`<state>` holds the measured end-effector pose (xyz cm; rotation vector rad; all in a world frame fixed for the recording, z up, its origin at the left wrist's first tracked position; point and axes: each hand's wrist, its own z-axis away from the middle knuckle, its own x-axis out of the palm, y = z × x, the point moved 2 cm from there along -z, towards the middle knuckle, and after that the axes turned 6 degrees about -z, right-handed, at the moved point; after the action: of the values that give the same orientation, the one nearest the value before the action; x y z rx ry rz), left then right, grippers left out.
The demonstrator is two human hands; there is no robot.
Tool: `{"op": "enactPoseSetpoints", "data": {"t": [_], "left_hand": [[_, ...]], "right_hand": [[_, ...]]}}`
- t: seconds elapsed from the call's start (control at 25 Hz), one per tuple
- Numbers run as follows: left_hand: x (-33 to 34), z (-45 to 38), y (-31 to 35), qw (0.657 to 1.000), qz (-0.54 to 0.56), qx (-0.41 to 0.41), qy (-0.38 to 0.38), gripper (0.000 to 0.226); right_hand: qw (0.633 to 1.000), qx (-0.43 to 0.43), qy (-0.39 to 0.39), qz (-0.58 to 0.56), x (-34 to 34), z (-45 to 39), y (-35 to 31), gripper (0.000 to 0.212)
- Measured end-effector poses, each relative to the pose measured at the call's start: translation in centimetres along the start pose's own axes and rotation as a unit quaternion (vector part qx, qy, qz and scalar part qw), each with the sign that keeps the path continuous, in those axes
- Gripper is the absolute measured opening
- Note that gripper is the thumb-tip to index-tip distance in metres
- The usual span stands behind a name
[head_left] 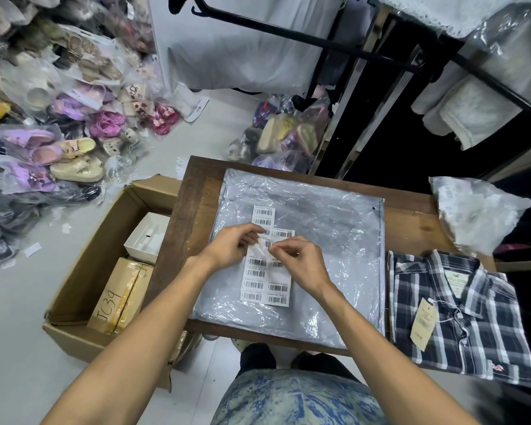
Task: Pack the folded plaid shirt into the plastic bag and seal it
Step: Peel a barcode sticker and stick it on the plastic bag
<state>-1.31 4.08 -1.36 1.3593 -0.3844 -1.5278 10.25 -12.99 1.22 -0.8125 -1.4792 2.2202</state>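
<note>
A flat clear plastic bag (334,246) with a zip strip along its right edge lies on the brown wooden table (193,216). On top of it rests a white sheet of barcode stickers (265,279). My left hand (232,245) pinches the sheet near its middle, and my right hand (301,260) pinches a small sticker at the same spot, fingertips almost touching. The folded dark plaid shirt (460,317) with a tan hang tag lies on the table's right end, apart from both hands and outside the bag.
An open cardboard box (83,271) holding a white box and a taped parcel stands on the floor at the left. Bagged slippers pile up at the far left and behind the table. A crumpled plastic bag (475,213) sits at the table's back right corner. A garment rack stands behind.
</note>
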Motion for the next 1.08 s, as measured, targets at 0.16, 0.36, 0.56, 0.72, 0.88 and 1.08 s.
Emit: {"op": "enactPoseSetpoints", "data": {"t": [0.16,0.36,0.56,0.72,0.88,1.08], "left_hand": [[-0.9,1.2,1.6,0.994,0.105,-0.039,-0.008,0.05],[0.1,1.1,6.6,0.981,0.176,-0.068,0.049,0.01],[3.2,-1.5,10.6,0.986,0.106,-0.045,0.119,0.026],[5.5,-4.2,13.1,0.988,0.101,-0.034,0.111,0.006],[7.7,-6.8,16.1,0.992,0.088,-0.025,0.091,0.017],[10.7,-9.8,19.3,0.994,0.071,-0.024,0.074,0.021]], "right_hand": [[0.999,0.012,0.017,-0.044,-1.4,0.4,0.4,0.013],[0.996,0.027,0.047,-0.065,-3.5,0.6,0.8,0.01],[0.996,0.001,0.079,-0.05,-7.0,0.8,0.8,0.011],[0.991,0.001,0.126,-0.04,-10.8,0.9,1.9,0.012],[0.984,0.012,0.173,-0.042,-14.9,1.1,2.4,0.008],[0.979,0.023,0.199,-0.038,-19.6,0.6,2.9,0.008]]}}
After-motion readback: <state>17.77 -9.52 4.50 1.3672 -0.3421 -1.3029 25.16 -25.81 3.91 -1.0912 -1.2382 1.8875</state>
